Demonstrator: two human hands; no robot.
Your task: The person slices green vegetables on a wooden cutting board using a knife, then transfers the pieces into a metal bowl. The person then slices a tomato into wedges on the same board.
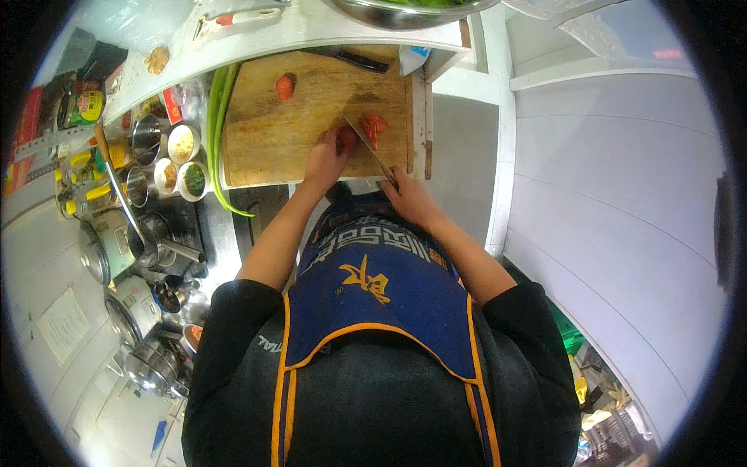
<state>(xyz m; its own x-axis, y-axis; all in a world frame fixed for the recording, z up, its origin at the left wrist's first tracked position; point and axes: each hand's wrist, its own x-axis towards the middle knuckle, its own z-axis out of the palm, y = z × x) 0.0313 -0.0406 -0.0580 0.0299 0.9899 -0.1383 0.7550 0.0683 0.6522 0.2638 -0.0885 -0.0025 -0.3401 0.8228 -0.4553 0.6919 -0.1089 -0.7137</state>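
On the wooden cutting board (262, 134), my left hand (327, 154) holds a dark red, roundish vegetable (346, 139), perhaps a tomato, partly hidden by the fingers. My right hand (410, 197) is closed around the handle of a kitchen knife (371, 145). The blade lies diagonally against the right side of the held piece. Cut red pieces (373, 126) lie just right of the blade. A whole tomato (285, 87) rests farther back on the board. Long green onions (217, 125) run along the board's left edge and hang over the front.
Small white bowls of chopped ingredients (193, 180) stand left of the board. A black-handled tool (362, 61) lies at its back edge. A peeler (248, 17) and a metal bowl of greens (408, 13) are on the shelf behind. A ladle (125, 201) and pots stand farther left.
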